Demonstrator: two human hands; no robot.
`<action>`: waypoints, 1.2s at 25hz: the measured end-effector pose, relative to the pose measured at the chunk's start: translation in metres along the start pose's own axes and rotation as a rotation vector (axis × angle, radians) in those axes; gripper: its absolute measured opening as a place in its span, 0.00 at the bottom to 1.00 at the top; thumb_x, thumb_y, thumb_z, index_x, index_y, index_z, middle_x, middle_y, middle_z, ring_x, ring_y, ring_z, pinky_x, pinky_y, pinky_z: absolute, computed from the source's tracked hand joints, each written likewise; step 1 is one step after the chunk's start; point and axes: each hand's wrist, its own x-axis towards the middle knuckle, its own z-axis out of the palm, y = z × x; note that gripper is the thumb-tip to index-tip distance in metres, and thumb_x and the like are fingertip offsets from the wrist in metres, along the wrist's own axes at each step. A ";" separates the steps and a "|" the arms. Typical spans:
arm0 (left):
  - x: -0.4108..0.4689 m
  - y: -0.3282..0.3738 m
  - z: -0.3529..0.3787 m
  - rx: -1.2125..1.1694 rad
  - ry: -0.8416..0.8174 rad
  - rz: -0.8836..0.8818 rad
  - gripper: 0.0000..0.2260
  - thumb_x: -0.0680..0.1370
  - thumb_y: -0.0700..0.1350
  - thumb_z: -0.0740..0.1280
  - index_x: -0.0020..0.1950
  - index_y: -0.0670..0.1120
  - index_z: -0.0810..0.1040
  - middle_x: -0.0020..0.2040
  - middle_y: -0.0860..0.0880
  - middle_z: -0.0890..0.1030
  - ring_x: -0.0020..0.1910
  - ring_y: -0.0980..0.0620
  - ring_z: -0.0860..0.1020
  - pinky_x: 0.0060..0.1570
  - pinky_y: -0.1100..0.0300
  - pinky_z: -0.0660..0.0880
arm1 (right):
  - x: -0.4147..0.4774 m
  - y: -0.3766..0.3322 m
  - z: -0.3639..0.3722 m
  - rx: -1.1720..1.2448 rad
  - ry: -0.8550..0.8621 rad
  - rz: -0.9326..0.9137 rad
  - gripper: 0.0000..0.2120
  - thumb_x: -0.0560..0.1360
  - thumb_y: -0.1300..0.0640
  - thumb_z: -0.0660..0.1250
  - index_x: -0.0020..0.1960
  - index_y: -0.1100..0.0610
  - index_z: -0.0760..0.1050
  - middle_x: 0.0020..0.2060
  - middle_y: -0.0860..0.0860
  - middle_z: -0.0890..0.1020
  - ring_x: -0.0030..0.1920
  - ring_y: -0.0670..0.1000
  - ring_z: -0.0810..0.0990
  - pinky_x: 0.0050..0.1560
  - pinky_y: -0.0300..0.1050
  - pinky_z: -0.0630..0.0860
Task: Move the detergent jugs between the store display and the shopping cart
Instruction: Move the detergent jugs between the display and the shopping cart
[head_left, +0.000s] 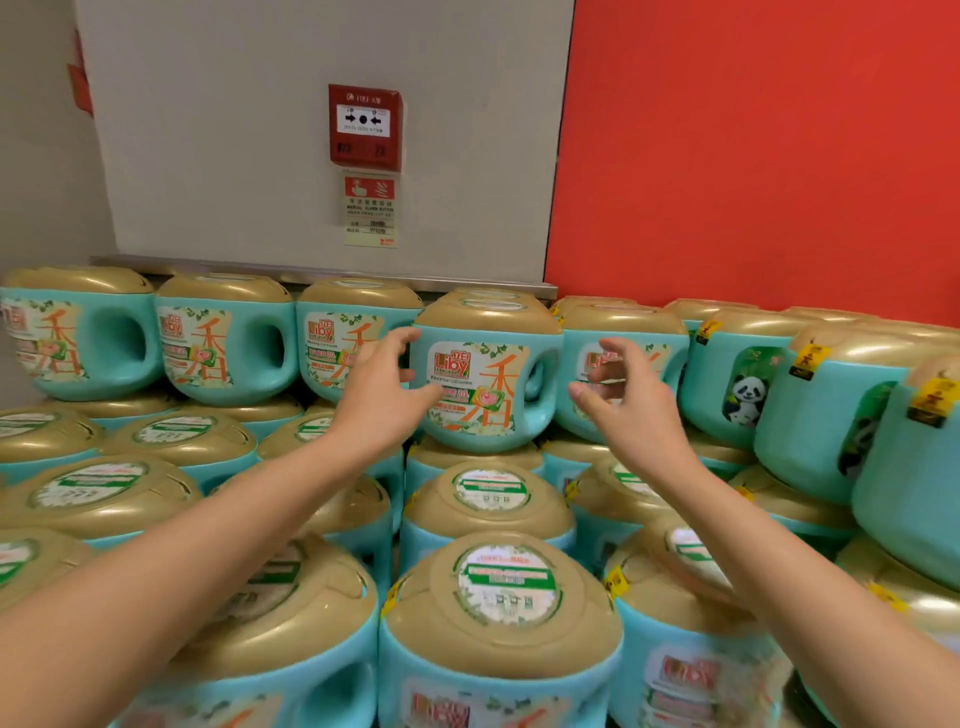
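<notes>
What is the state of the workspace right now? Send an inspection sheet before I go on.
Surface: tiered display of stacked jugs; no shelf board visible under them.
Job's things: teal jugs with gold lids; the centre jug in the top row stands upright, label forward. Cart not in view.
Clutter: nothing seen.
Hands: left hand and right hand are open, one on either side of the centre jug; cannot tell if they touch it.
Cables: nothing seen.
Surroundings: grey wall with a red fire alarm box and a sign below it; red wall on the right; metal ledge behind the top row.
</notes>
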 end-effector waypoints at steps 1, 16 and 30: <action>-0.018 0.011 -0.005 -0.092 -0.041 0.075 0.22 0.74 0.43 0.72 0.67 0.52 0.73 0.65 0.50 0.75 0.54 0.56 0.77 0.56 0.59 0.75 | -0.018 -0.008 -0.015 0.047 0.041 -0.034 0.18 0.76 0.58 0.69 0.64 0.54 0.71 0.46 0.48 0.78 0.45 0.48 0.78 0.49 0.41 0.71; -0.391 0.073 0.073 -0.699 -0.681 -0.228 0.12 0.76 0.33 0.67 0.47 0.51 0.81 0.44 0.50 0.85 0.45 0.54 0.81 0.49 0.64 0.76 | -0.481 0.018 -0.222 0.275 0.479 0.679 0.07 0.77 0.64 0.65 0.41 0.59 0.77 0.31 0.53 0.81 0.31 0.50 0.77 0.31 0.33 0.73; -0.652 0.215 0.243 -0.726 -0.993 -0.453 0.12 0.75 0.28 0.66 0.47 0.45 0.81 0.44 0.44 0.85 0.44 0.51 0.81 0.42 0.73 0.76 | -0.649 0.092 -0.469 0.244 0.643 0.955 0.10 0.76 0.73 0.61 0.43 0.62 0.77 0.31 0.55 0.79 0.30 0.50 0.77 0.31 0.34 0.75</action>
